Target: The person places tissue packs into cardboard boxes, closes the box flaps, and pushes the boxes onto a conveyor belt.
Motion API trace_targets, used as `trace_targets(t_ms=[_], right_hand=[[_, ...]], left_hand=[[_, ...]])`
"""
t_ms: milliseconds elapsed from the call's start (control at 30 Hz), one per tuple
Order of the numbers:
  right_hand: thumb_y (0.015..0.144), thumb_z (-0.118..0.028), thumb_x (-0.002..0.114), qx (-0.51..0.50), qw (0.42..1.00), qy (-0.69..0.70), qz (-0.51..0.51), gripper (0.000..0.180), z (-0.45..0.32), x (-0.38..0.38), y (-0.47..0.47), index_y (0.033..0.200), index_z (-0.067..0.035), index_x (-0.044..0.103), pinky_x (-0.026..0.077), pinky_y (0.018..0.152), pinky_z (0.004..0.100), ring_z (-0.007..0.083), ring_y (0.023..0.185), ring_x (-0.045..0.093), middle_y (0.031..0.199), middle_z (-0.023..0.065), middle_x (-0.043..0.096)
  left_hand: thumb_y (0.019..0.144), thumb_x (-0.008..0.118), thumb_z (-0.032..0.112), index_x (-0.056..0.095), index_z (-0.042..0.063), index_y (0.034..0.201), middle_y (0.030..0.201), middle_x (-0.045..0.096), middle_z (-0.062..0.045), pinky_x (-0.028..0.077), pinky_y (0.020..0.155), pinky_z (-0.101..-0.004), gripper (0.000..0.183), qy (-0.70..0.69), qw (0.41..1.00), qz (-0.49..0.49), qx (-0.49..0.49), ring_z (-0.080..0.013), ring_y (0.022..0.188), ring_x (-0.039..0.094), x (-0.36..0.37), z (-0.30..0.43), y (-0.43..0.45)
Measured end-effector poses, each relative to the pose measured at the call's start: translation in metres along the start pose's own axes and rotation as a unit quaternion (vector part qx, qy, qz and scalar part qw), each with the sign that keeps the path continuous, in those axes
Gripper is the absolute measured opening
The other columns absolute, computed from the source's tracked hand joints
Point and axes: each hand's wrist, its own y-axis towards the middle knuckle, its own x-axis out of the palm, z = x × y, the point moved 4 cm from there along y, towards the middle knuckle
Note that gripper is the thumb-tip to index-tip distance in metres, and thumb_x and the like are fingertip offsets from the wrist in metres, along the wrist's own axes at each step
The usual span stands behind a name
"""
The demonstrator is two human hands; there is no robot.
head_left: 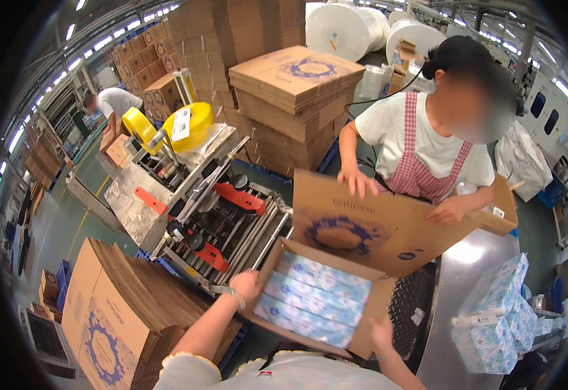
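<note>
An open cardboard carton (379,303) is right in front of my body, tilted a little. Rows of plastic-wrapped packs (313,297) with a blue and white floral print fill it. My left hand (246,287) grips the carton's left side, and a band circles that wrist. On the opposite side, my right hand (382,334) holds the carton by its right end flap. Just beyond, a co-worker's hands (357,183) hold a large printed cardboard sheet or flattened carton (342,224) upright, close to the carton's far edge.
To the left stands a carton-taping machine (215,204) with rollers, red guides and yellow tape rolls (188,122). Flattened cartons (103,317) are stacked at lower left, more (296,73) behind. On the right, a metal table (452,292) carries floral packs (496,317). Another person (118,102) bends far left.
</note>
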Motion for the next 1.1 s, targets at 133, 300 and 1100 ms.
trace_targets(t_ms=[133,300,1100], right_hand=[[0.096,-0.022,0.063,-0.202,0.966,-0.136,-0.091,0.081,-0.068,0.166,-0.011,0.159,0.003,0.017,0.019,0.122,0.0492,0.0418,0.149,0.026,0.161,0.0282,0.025],[0.095,-0.067,0.048,-0.256,0.728,-0.554,-0.311,0.095,-0.061,0.225,0.011,0.163,-0.007,0.016,0.003,0.123,0.0594,0.0343,0.157,0.008,0.168,0.0222,0.013],[0.103,-0.035,0.057,-0.006,0.999,-0.019,-0.043,0.073,0.021,0.223,0.064,0.155,0.004,0.024,0.032,0.116,0.0426,0.0363,0.141,0.04,0.154,0.025,0.037]], left_hand=[[0.087,0.073,0.047,0.04,-0.006,0.143,0.125,0.059,-0.028,0.048,0.1,-0.0471,0.084,-0.033,0.975,-0.167,0.14,-0.0452,0.114,0.059,0.027,-0.044,0.002],[0.07,0.081,0.069,0.049,-0.003,0.14,0.133,0.056,-0.027,0.041,0.107,-0.0438,0.106,0.089,0.886,-0.34,0.302,-0.0419,0.119,0.055,0.011,-0.035,-0.028],[0.097,0.048,0.06,0.032,0.013,0.159,0.163,0.036,-0.01,0.011,0.123,-0.0596,0.079,0.087,0.98,0.174,0.047,-0.0273,0.152,0.03,0.068,-0.03,0.025]])
